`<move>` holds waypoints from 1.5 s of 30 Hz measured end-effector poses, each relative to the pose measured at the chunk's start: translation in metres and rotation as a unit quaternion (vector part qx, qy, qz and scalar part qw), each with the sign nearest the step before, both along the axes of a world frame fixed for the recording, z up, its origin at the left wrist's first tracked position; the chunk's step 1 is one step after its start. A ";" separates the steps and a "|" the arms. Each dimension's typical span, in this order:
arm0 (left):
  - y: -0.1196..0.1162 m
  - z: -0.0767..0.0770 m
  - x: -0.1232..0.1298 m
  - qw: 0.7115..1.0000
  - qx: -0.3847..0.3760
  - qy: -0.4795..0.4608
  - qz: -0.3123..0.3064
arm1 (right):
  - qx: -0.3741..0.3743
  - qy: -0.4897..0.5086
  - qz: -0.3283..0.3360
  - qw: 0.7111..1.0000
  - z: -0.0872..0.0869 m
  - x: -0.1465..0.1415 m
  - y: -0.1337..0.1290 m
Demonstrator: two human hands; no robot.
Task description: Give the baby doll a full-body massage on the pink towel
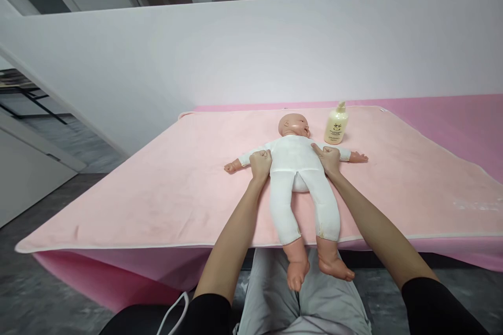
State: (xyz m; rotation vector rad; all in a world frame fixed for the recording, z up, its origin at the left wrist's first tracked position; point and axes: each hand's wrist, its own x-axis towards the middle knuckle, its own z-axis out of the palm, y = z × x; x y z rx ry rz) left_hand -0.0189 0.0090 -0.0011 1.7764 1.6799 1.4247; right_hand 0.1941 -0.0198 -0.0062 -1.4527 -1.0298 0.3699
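A baby doll point(297, 154) with a white cloth body lies on its back on a pink towel point(157, 183), head away from me and turned to the right. Its arms are spread and its feet hang over the near edge. My left hand point(260, 164) is closed in a fist against the left side of its torso, by the armpit. At the right side of the torso is my right hand point(328, 159), fingers curled and thumb on the doll's chest. Whether either hand pinches the cloth is hidden.
A pale yellow pump bottle point(336, 124) stands on the towel, just beyond the doll's right-hand-side arm. Behind the table rises a white partition point(251, 52). Pink cloth point(451, 120) shows beyond the towel at the right.
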 end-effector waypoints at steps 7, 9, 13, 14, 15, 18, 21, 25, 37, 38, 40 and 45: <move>-0.001 0.000 0.000 1.000 0.010 -0.013 -0.003 | -0.039 -0.008 -0.032 0.999 0.005 -0.001 -0.001; -0.003 0.001 0.001 1.000 0.014 -0.026 -0.004 | -0.037 -0.006 -0.031 0.999 0.006 -0.002 -0.002; -0.006 0.004 0.002 0.999 0.010 -0.033 -0.015 | -0.016 0.004 -0.028 0.999 0.004 -0.003 -0.002; -0.006 0.004 0.002 0.999 0.010 -0.035 -0.017 | -0.009 0.008 -0.029 1.000 0.004 -0.003 -0.001; -0.006 0.004 0.002 0.999 0.011 -0.037 -0.017 | -0.004 0.011 -0.030 0.999 0.003 -0.003 -0.001; -0.004 0.002 0.001 0.999 0.008 -0.037 -0.013 | 0.005 0.012 -0.034 0.999 0.001 -0.003 0.001; -0.003 0.001 0.000 0.999 0.000 -0.036 -0.013 | 0.015 0.007 -0.032 0.999 0.000 -0.003 0.001; -0.002 0.001 0.000 0.999 -0.002 -0.031 -0.018 | 0.031 0.003 -0.045 0.999 0.001 -0.002 0.000; -0.006 0.005 0.001 1.000 -0.005 -0.020 -0.016 | 0.017 -0.023 -0.074 0.997 0.003 -0.002 0.001; -0.006 0.005 0.001 1.000 -0.005 -0.015 -0.015 | 0.015 -0.024 -0.076 0.997 0.002 -0.001 0.001; -0.006 0.004 0.001 1.000 -0.005 -0.008 -0.015 | 0.012 -0.023 -0.080 0.996 0.002 -0.001 0.002; -0.005 0.002 0.001 1.000 -0.009 -0.002 -0.014 | 0.018 -0.026 -0.091 0.995 0.000 0.000 0.004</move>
